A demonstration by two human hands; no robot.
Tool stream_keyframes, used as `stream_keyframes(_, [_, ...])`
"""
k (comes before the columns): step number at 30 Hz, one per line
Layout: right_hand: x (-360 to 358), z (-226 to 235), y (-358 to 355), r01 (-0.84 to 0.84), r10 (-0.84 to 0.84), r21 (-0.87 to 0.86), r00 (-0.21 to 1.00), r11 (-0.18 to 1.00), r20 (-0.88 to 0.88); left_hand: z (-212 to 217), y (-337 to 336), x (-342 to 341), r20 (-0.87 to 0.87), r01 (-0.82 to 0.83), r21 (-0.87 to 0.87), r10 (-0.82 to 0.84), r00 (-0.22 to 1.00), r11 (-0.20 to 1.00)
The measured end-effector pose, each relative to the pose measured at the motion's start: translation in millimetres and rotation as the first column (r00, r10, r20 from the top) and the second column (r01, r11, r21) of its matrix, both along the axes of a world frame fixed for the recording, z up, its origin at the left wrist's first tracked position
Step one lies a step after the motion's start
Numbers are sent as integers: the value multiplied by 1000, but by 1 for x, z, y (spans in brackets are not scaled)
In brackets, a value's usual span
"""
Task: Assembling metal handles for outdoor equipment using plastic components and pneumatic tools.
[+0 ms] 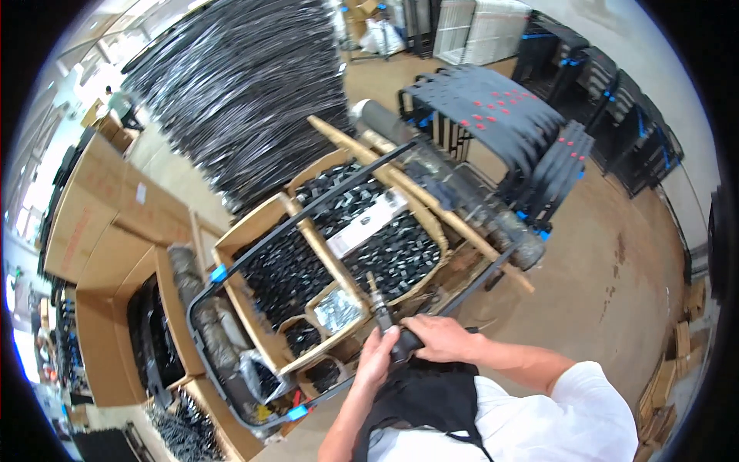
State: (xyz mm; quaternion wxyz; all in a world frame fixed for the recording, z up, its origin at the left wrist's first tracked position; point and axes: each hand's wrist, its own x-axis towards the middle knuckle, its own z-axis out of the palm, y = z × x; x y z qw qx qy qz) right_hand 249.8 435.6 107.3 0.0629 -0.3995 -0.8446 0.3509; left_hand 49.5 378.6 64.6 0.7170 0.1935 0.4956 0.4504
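Note:
A dark power screwdriver (pixel 382 314) with a thin bit points up and away from me, over the near edge of a cardboard parts box. My left hand (pixel 376 356) is closed beside its front end, the thumb pressed against it. My right hand (pixel 437 337) is closed around its thick black rear part; some fingers are hidden beneath. Lying across the boxes is a black tubular frame (pixel 202 302) with blue clips, its near bar passing under my hands. Small black parts (pixel 285 269) fill the box, and a clear bag of silvery pieces (pixel 337 311) sits in a small compartment.
A wooden stick (pixel 462 225) and wrapped rolls (pixel 377 119) lie beyond the box. Finished-looking dark frames (pixel 481 108) with red dots stand at far right. A tall stack of wrapped black lengths (pixel 254 92) rises behind. Open cartons (pixel 100 331) stand left; a person (pixel 122 106) is far off.

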Motion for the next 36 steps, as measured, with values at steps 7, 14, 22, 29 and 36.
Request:
stream_keyframes(7, [-76, 21, -17, -10, 4, 58, 994, 998, 107, 3, -5, -83, 75, 81, 15, -81, 994, 997])
stream_keyframes(14, [-162, 20, -23, -109, 79, 129, 971, 986, 224, -21, 1, -128, -25, -220, -118, 218, 976, 968])
stream_keyframes(22, [-198, 19, 45, -170, 123, 201, 966, 965, 227, 1, 60, -162, -269, -188, 70, 200, 942, 980])
stream_keyframes(29, [-217, 94, 216, 68, -76, 145, 996, 987, 50, 69, 227, -182, -682, 212, 670, 478, 553, 711])
stream_keyframes(36, [-252, 138, 309, 181, -152, -84, 949, 980, 275, 92, 341, -190, -213, -144, 596, 328, 920, 790])
